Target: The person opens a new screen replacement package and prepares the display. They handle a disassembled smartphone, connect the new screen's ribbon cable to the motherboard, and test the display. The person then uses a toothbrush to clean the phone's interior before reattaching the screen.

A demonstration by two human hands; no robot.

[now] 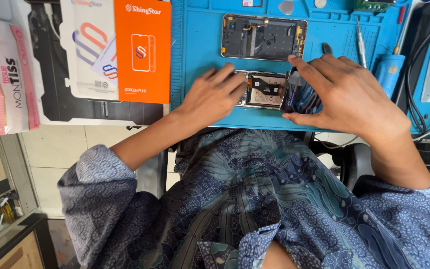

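Between both hands, flat opened phone [266, 89].

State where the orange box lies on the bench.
In the head view, the orange box lies upper left, just beside the left edge of the blue mat, atop a white box.

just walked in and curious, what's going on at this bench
A person seated at a blue work mat has both hands on an opened phone with its insides exposed. The left hand steadies its left end, fingertips resting on it. The right hand covers the right end. A second stripped phone frame lies further back on the mat. An orange box sits to the left, and a screwdriver to the right.
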